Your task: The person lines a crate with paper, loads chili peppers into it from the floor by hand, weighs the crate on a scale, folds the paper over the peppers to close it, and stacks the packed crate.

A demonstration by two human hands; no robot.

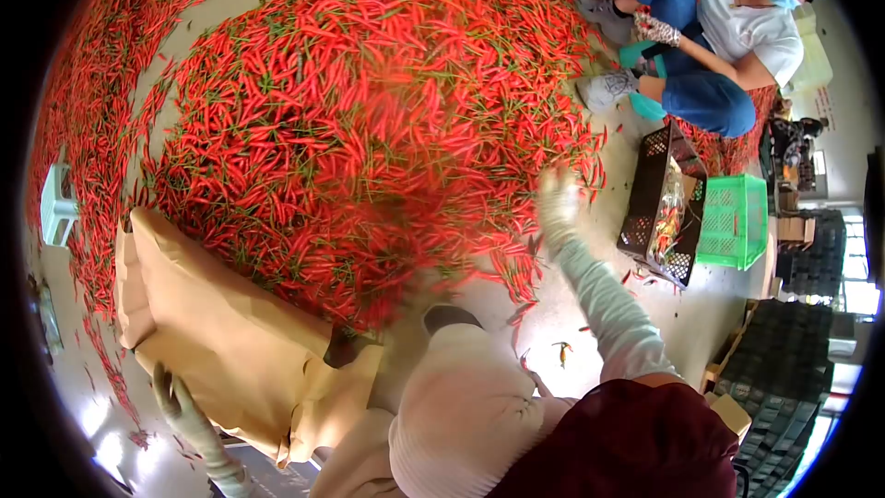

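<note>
A wide heap of red chili peppers [304, 101] with green stems covers the floor in front of me. My right hand [558, 203], in a pale glove, reaches to the heap's right edge, its fingers stretched forward and a little blurred. Brown paper [240, 332] lines a container at the lower left, its folded edge lying against the peppers. Beside the outer side of this paper is my gloved left hand [184, 415], fingers extended and apart. My bent knee [461, 397] is between the paper and my right arm.
A masked person [728, 37] in gloves sits at the upper right beside the heap. Near them stand a dark brown crate [650, 189] with a clear bag inside and a green crate [733, 221]. A pale stool [58, 206] is at the far left; stacked dark crates [774, 378] stand right.
</note>
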